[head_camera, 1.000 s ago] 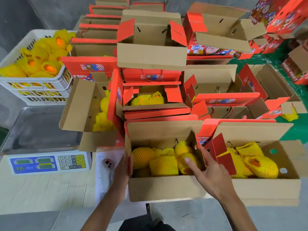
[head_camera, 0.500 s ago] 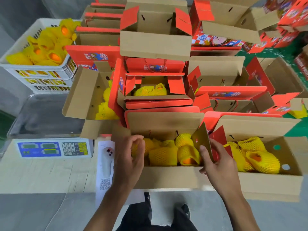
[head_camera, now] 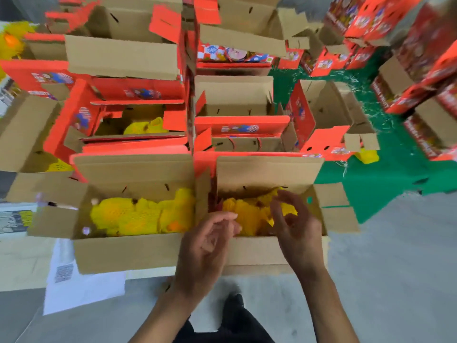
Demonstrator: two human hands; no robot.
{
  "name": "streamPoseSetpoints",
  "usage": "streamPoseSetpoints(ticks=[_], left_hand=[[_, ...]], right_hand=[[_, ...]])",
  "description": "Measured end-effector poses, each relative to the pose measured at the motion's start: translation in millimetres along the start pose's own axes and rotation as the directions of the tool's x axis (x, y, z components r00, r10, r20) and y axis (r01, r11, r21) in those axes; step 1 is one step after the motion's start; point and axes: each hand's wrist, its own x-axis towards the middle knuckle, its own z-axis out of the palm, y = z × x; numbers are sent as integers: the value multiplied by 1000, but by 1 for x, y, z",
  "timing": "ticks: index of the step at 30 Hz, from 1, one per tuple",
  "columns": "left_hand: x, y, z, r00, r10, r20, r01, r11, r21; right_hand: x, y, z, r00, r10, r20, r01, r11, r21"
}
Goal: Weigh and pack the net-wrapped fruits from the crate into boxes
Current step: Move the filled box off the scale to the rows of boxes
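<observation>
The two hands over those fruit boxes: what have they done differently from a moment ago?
Both hands have moved rightward, from the near left box to the near right box. They let go of the left box's flaps; now the left hand and right hand hover with loosely curled fingers over the right box's net-wrapped fruits, holding nothing that I can see. Both boxes remain open and filled.

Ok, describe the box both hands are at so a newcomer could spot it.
Start at the nearest row of open cardboard boxes. Two hold yellow net-wrapped fruits; take the right-hand brown cardboard box beside the green mat. Unlike its left neighbour, the left hand and right hand hover over it.
</observation>
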Motion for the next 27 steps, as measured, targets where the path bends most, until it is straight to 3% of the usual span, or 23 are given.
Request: streamPoseSetpoints(ticks=[2,5,8,10,15,21,27], left_hand=[[4,-5,25,997,-37,67,28,992,125],[12,-18,51,974,-13,226,-81,912,401],[17,-36,76,908,-149,391,-152,753,640],[17,-51,88,884,-210,418,-193,649,736],[20,-65,94,895,-279,349,-134,578,805],[28,-71,92,853,-347,389,-209,457,865],[32,-64,96,821,-366,439,-258,448,856]], right_hand=[[12,19,-18,999,-41,-1,41,996,-81],[31,42,-37,995,-101,16,102,980,-172],[58,53,-44,980,-195,44,198,918,-344],[78,52,-42,963,-253,94,268,857,-441],[109,45,-29,936,-304,177,350,757,-551],[111,49,-21,934,-356,-12,286,768,-573],[107,52,-22,843,-469,263,528,631,-569]])
